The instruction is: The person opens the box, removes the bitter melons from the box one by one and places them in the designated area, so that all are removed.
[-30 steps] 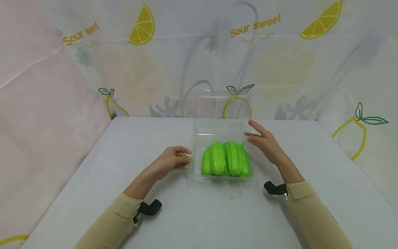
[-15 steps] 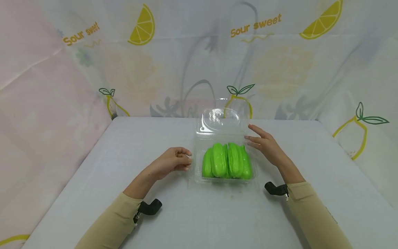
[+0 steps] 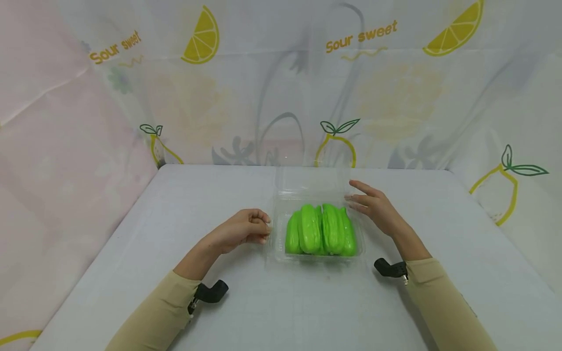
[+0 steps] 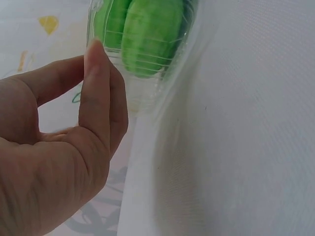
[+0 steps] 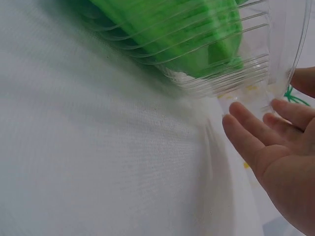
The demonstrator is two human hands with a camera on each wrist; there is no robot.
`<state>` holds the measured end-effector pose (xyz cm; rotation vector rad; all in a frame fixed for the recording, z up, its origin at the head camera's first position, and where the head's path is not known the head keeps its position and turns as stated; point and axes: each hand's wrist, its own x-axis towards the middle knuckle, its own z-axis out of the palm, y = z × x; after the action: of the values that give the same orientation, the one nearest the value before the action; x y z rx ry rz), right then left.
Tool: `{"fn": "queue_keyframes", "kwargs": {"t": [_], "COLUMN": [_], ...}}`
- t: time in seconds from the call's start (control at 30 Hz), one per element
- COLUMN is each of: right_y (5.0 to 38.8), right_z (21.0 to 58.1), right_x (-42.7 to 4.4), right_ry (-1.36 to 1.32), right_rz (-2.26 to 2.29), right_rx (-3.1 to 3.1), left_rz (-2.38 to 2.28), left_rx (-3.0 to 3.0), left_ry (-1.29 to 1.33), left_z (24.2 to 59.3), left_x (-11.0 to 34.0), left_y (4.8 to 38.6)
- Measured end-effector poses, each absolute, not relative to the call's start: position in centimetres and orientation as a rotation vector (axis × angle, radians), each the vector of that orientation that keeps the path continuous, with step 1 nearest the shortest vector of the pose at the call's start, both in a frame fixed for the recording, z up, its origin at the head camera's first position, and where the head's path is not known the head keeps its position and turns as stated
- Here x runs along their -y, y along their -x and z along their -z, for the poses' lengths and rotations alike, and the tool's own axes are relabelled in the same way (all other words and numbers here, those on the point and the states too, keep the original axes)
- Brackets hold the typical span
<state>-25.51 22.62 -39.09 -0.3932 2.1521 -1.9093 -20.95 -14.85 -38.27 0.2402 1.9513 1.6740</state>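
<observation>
A clear plastic clamshell box (image 3: 281, 251) sits on the white table with its lid (image 3: 313, 180) tilted back behind it. Inside lie several glossy bright-green, elongated vegetable-like pieces (image 3: 310, 229), side by side; their exact kind is unclear. My left hand (image 3: 243, 226) pinches the box's left rim between thumb and fingers, as the left wrist view shows at the fingertips (image 4: 96, 59). At the back right corner, my right hand (image 3: 377, 207) has its fingers spread and fairly straight. In the right wrist view its fingertips (image 5: 238, 110) are close by the box edge; contact is hard to tell.
A white cloth covers the table (image 3: 281, 307). Behind it hangs a pale curtain (image 3: 246, 97) with lemon prints and lettering. Black wrist-worn devices (image 3: 212, 292) are strapped to both sleeves.
The clear lid has dropped further back and lower. The box with its green pieces has shifted slightly towards me, and the right hand has come down a little with it. The left hand keeps its pinch.
</observation>
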Motion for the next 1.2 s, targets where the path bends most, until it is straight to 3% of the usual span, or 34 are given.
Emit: {"fn": "queue_keyframes", "kwargs": {"t": [1.2], "right_y": [24.3], "right_z": [38.7], "right_x": [-22.6], "right_ry": [0.298], "right_rz": [1.714], "right_rx": [-2.451], "left_rz": [-1.652], "left_rx": [-1.901], "left_ry": [-0.265], "left_z": [38.2], "left_x": [14.9], "left_y": [20.8]}}
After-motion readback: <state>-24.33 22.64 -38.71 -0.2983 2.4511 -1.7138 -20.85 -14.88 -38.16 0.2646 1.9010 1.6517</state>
